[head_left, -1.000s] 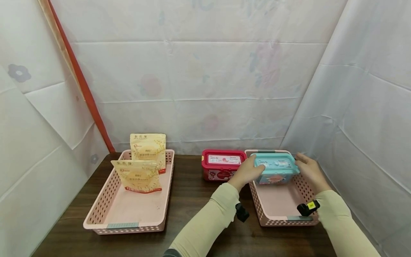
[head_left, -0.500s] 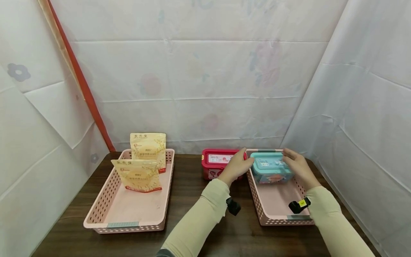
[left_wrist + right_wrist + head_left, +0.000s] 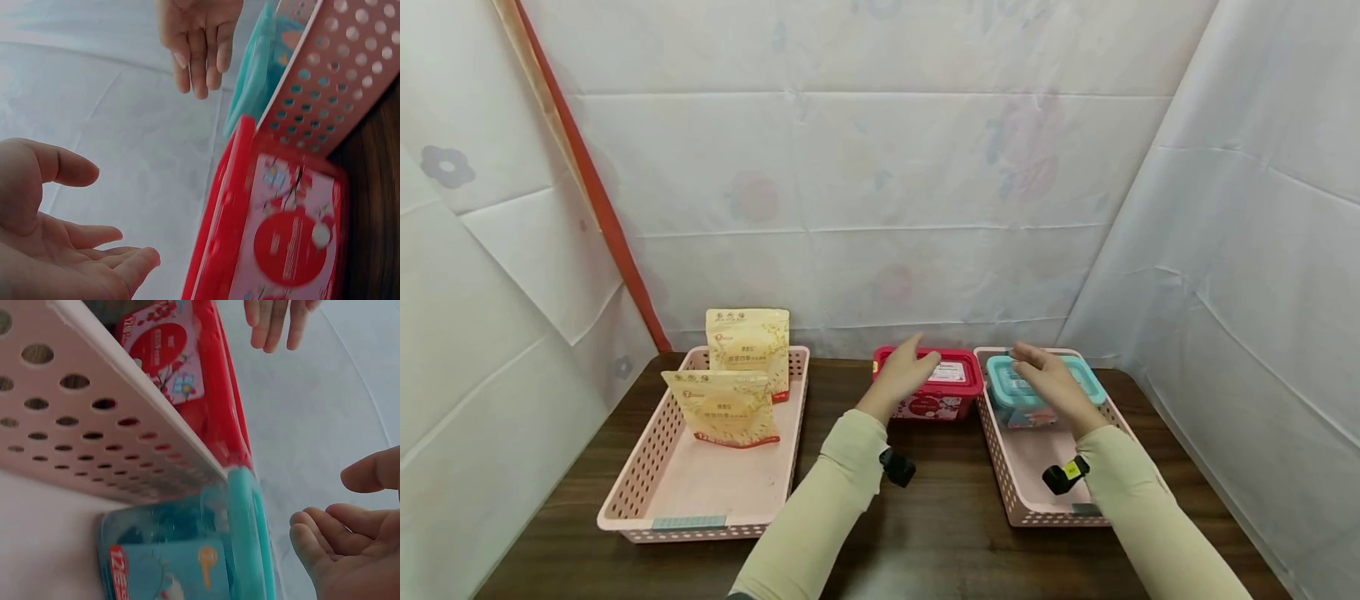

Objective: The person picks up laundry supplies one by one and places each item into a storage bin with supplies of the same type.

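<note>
My left hand [image 3: 898,379] is over the left part of the red lidded plastic box [image 3: 928,407], fingers loosely extended and holding nothing. That box stands on the table, against the left side of the right pink basket [image 3: 1004,483]. Inside this basket, at its far end, sits a teal lidded plastic box [image 3: 1084,375], its lid closed. My right hand [image 3: 1051,385] hovers over the teal box with relaxed fingers and nothing in its grasp. In the right wrist view the fingers [image 3: 319,528] are apart from the teal lid.
Another pink perforated basket [image 3: 700,492] stands on the left of the dark wooden table [image 3: 940,542]. It holds a front yellow pouch [image 3: 726,410] and a rear yellow pouch [image 3: 748,346]. White patterned sheets [image 3: 850,167] wall in the table's back and sides.
My hands have let go of the teal box, which now rests lower in the right basket. Both hands have moved left, the left one from the teal box to over the red box.
</note>
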Demonstrator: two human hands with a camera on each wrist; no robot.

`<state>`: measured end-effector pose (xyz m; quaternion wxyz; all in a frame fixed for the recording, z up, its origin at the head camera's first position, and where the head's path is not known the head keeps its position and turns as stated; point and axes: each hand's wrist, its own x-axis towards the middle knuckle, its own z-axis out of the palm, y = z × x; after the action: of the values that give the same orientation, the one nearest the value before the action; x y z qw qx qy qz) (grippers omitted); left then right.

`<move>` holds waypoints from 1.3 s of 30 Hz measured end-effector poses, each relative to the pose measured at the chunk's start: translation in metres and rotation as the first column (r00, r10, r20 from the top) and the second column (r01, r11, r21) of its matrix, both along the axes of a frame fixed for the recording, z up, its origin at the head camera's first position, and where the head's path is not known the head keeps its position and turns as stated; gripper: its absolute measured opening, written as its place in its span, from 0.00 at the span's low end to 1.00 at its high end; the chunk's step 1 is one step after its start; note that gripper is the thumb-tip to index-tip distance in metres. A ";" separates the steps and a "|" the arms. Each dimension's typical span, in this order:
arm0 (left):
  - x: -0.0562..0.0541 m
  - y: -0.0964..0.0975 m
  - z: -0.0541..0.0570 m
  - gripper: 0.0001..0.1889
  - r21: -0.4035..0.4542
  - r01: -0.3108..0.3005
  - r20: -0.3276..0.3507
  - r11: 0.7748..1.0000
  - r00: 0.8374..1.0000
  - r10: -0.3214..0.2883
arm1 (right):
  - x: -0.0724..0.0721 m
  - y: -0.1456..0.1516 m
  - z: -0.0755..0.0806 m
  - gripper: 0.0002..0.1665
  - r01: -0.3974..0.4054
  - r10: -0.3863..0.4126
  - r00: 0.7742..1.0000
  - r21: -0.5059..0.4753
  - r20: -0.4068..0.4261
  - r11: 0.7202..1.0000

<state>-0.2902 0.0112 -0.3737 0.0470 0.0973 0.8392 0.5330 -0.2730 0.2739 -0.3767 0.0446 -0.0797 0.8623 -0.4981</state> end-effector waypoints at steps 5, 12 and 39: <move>0.000 -0.018 -0.002 0.34 0.008 -0.010 -0.005 1.000 1.000 0.010 | -0.006 -0.016 -0.004 0.34 -0.020 0.021 1.000 -0.016 0.010 1.000; -0.004 -0.036 -0.006 0.34 0.037 -0.020 -0.002 0.999 1.000 0.020 | -0.010 -0.030 -0.004 0.35 -0.039 0.039 0.998 0.007 0.043 0.999; -0.021 -0.064 -0.014 0.31 -0.077 -0.029 0.002 0.997 1.000 0.029 | -0.031 -0.060 -0.004 0.18 -0.028 0.117 0.980 0.473 -0.159 0.881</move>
<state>-0.3111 -0.0531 -0.3872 0.0442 0.0824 0.8603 0.5012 -0.3037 0.2135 -0.3810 0.0019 -0.1444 0.9537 -0.2637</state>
